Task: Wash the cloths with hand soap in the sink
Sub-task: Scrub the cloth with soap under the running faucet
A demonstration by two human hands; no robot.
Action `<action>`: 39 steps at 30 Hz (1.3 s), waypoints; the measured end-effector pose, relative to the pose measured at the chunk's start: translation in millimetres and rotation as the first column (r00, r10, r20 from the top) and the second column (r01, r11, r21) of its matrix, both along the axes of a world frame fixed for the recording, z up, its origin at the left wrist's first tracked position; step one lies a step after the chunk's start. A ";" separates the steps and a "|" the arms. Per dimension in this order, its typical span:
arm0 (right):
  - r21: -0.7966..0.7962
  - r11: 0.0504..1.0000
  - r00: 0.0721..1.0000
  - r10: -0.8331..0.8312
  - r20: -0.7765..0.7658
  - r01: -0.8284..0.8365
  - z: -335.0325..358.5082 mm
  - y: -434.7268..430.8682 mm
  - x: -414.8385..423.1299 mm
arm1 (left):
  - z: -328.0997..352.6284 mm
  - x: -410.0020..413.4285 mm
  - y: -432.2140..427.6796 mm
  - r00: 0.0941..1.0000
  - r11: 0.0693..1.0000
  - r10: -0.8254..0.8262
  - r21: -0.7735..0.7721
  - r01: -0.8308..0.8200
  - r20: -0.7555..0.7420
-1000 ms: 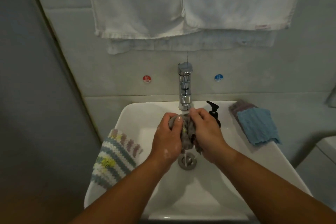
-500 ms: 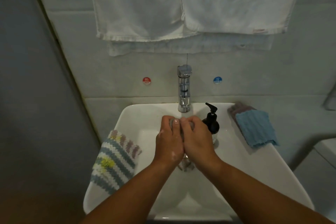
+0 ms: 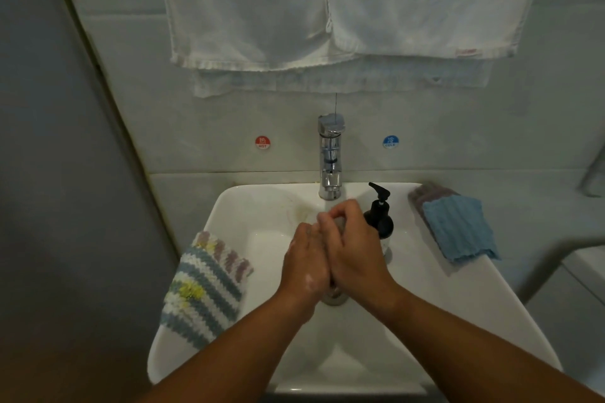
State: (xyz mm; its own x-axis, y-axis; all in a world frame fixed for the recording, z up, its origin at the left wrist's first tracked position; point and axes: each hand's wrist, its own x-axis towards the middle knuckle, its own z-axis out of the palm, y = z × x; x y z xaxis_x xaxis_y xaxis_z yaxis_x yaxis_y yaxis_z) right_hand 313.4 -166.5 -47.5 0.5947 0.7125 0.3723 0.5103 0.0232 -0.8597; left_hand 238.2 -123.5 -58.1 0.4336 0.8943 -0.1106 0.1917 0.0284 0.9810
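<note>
Head view, looking down into a white sink (image 3: 226, 206). Both hands meet over the middle of the basin, above the drain (image 3: 334, 297) and just in front of the chrome tap (image 3: 330, 157) that stands at the centre of the back edge. The left hand (image 3: 306, 260) and the right hand (image 3: 355, 252) are pressed palm to palm, fingers curled tight around a grey cloth (image 3: 340, 223), of which only a sliver shows between the fingertips. Soap film lies on the back of the left hand.

A black soap dispenser (image 3: 379, 217) stands near the back right of the basin, just beside the right hand's knuckles; whether they touch cannot be told. A striped cloth (image 3: 206, 285) is draped over the sink's left edge, hanging partly outside it. A blue cloth (image 3: 458, 231) lies on the right edge near the back corner, on top of a purplish cloth (image 3: 422, 195).

Bare basin shows between the left hand and the striped cloth, and along the front edge between the forearms. White towels (image 3: 327, 3) hang on the wall above the tap, well apart from the hands.
</note>
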 end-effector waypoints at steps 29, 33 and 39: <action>-0.040 0.988 0.984 -0.154 -0.087 0.151 9.1 1.2 15.7 | 3.8 -2.7 -7.7 0.990 0.981 -0.101 0.178 0.082 0.103; 0.027 0.999 0.996 -0.041 -0.074 0.043 2.2 -7.7 -6.9 | 8.4 -4.0 8.0 0.996 0.967 0.034 0.247 -0.055 0.088; 0.071 0.996 0.997 -0.065 0.038 0.062 8.3 -4.9 6.2 | -0.1 -7.9 -5.1 0.991 0.972 -0.133 0.195 0.133 -0.015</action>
